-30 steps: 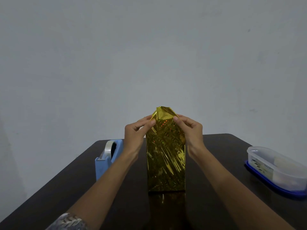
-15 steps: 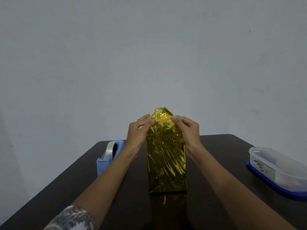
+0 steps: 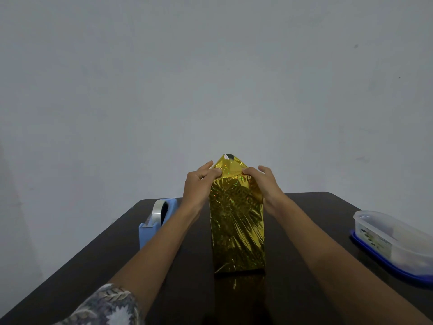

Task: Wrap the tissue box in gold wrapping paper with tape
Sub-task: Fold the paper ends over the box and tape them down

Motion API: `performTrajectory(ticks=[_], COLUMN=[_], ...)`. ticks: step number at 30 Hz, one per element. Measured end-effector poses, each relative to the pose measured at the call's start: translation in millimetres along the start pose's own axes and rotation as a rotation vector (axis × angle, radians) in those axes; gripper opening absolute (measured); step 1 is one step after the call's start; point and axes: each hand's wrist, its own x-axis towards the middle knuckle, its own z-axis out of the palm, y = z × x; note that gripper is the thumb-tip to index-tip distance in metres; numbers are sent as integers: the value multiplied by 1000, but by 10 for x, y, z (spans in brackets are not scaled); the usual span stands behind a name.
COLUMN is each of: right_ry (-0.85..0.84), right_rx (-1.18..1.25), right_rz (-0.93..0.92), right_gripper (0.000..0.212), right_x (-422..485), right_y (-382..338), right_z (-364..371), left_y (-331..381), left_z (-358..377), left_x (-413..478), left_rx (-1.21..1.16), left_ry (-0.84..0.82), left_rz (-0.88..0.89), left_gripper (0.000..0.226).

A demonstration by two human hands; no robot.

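We see the box (image 3: 236, 221), wrapped in gold paper (image 3: 230, 166), upright on the desk (image 3: 304, 289). Our left hand (image 3: 199, 184) and right hand (image 3: 264, 184) pinch its top fold, fingers (image 3: 251, 171) clamped on paper. Dispenser (image 3: 154, 221) at nine o'clock.

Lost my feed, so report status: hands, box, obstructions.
Left hand, right hand both pinch gold paper at box top. Box upright on table, top end not closed. Tape dispenser at left, nothing in the way.

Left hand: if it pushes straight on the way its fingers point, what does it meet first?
The left hand touches the gold paper at its folded top, so that comes first; beyond that, probably the right hand.
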Motion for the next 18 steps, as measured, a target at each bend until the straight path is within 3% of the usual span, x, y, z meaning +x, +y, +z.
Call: performTrajectory(ticks=[8, 11, 14, 16, 18], right_ry=[21, 16, 18, 20, 37], right_rx=[25, 33, 54, 69, 94], right_rz=[7, 2, 34, 62, 94], right_gripper=[63, 60, 58, 49, 27], right_x=[61, 64, 74, 89, 102], right_y=[32, 33, 23, -13, -61], right_z=[9, 1, -14, -21, -18], left_y=[62, 64, 111, 172, 216], left_z=[92, 121, 125, 122, 119], left_x=[-45, -30, -6, 4, 18], left_rx=[4, -4, -41, -76, -85], left_ry=[61, 87, 113, 90, 92], left_rz=[-21, -48, -219, -339, -396], left_gripper=[17, 38, 51, 38, 13])
